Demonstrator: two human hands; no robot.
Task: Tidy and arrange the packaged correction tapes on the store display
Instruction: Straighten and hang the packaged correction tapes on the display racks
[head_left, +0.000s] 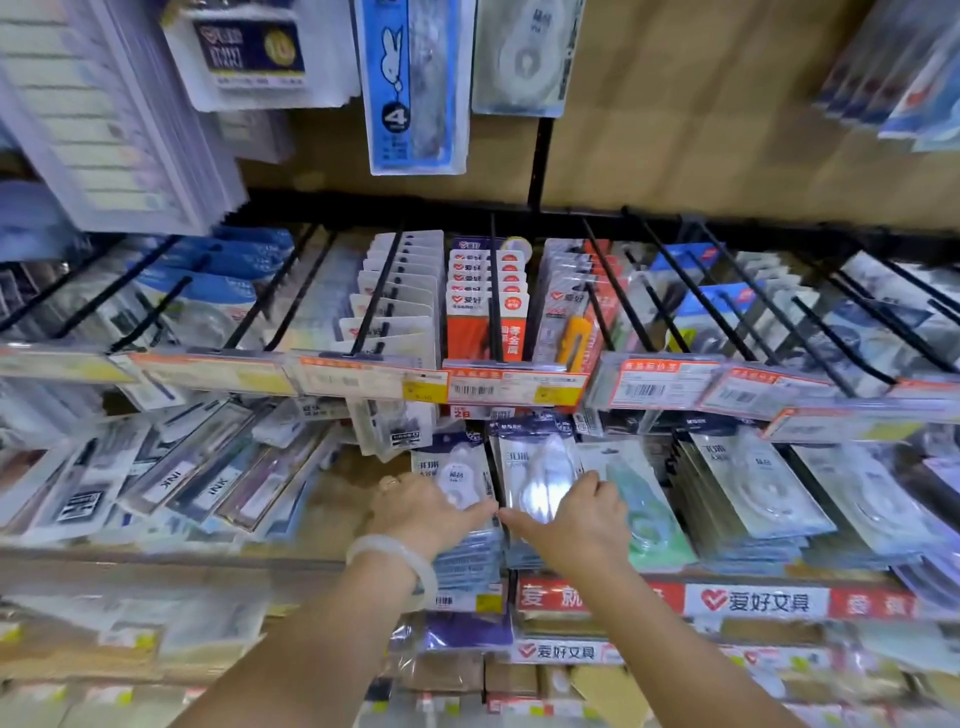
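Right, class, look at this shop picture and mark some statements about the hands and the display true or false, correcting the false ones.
1. Both hands rest on packs hanging side by side on the lower row. True: the left hand is on one correction tape pack, the right hand on the neighbouring pack.
2. The left wrist is bare. False: it wears a pale bracelet.
3. The orange packs hang on the row above the hands. True.
4. The right hand is lifting a pack clear of the display. False: it lies on a pack hanging in place.
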